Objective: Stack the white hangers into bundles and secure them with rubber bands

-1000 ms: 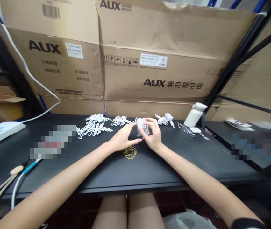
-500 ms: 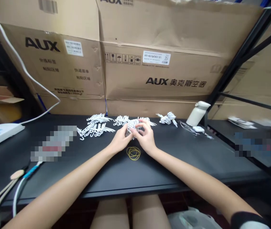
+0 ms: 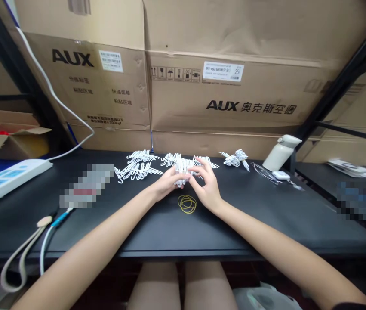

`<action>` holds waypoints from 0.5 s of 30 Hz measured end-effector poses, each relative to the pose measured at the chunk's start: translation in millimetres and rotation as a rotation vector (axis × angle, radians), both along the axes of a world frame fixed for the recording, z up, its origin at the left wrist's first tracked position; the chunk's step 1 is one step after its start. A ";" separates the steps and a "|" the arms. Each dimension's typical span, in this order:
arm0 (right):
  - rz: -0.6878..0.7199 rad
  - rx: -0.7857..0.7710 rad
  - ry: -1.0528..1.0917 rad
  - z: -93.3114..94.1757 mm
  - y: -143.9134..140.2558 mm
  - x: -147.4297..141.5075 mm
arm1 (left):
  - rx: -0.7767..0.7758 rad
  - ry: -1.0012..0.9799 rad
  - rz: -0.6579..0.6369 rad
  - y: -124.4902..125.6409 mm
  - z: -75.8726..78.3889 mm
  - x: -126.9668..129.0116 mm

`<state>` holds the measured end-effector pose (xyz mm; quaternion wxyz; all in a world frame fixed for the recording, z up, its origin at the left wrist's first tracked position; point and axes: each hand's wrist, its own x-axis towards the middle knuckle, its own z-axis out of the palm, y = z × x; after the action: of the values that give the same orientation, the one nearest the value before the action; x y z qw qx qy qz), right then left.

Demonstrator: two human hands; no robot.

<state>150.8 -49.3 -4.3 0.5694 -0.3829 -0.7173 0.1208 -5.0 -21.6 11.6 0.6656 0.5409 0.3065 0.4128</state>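
My left hand (image 3: 167,184) is closed around a bundle of white wire hooks (image 3: 183,167), its thumb lying across the front. On the bundle's right side, my right hand (image 3: 207,186) curls its fingers and thumb against the hooks. Just below the hands, a few yellow rubber bands (image 3: 187,205) lie loosely on the black table (image 3: 234,232). Behind and to the left are piles of similar white hooks (image 3: 139,171), with more partly hidden behind my hands. A tangled clump of white hooks (image 3: 237,158) sits farther right.
A cream bottle (image 3: 280,154), a white earphone case (image 3: 281,175) and a thin clear loop stand right. To the left are a blurred-out phone-like object (image 3: 87,185) with a cable, a power strip (image 3: 11,178) and an open carton (image 3: 11,137). Large cardboard (image 3: 221,94) walls the back.
The view has shifted slightly, so the scene sits farther right. Both hands stay on the hook bundle, which now shows more openly between them. A person's hand at the far right has left view.
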 end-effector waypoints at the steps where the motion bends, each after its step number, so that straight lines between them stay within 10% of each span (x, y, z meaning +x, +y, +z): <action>1: -0.011 0.019 -0.020 0.1 -0.2 0.7 | 0.016 0.004 -0.013 -0.1 -0.4 -0.9; 15: 0.002 0.056 -0.127 4.2 3.3 6.8 | 0.077 0.044 -0.103 -2.8 -1.7 -3.6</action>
<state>157.6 -46.0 -0.2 0.5330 -0.3730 -0.7556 0.0769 -8.6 -24.4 9.9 0.6579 0.5901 0.2765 0.3775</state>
